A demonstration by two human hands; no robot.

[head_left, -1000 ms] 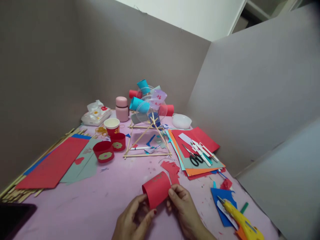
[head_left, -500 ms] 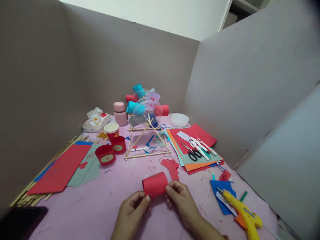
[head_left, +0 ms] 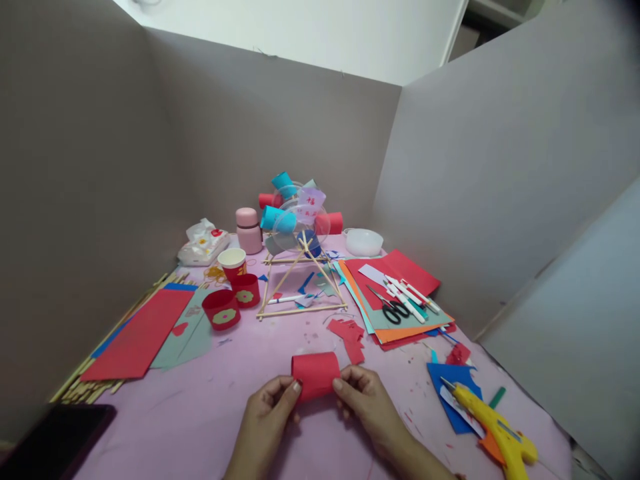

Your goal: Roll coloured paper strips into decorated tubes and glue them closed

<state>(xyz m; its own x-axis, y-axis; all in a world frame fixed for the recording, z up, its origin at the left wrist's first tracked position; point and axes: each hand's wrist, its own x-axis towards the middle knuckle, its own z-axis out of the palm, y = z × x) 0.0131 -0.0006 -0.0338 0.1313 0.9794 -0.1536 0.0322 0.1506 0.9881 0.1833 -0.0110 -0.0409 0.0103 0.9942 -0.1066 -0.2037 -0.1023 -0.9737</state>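
Between my two hands is a red paper tube (head_left: 316, 375), lying on its side just above the pink tabletop. My left hand (head_left: 270, 413) pinches its left end between thumb and fingers. At the right end, the thumb and fingers of my right hand (head_left: 367, 403) grip the edge. Beyond the tube lie torn red paper scraps (head_left: 349, 337). Two red paper rings with gold flower shapes, a nearer ring (head_left: 220, 310) and a farther ring (head_left: 246, 291), stand to the left.
A wooden-stick frame (head_left: 303, 309) carries a wheel with coloured paper tubes. Right: scissors (head_left: 395, 311) on stacked paper and a yellow glue gun (head_left: 493, 427). Left: red card (head_left: 143, 333), sticks and a phone (head_left: 60, 440). Behind: a paper cup (head_left: 233, 262), pink flask (head_left: 249, 231) and white bowl (head_left: 364, 242).
The red paper tube has turned from a slant to nearly level, with both hands still on it. The whole view has shifted slightly, so things appear farther right.
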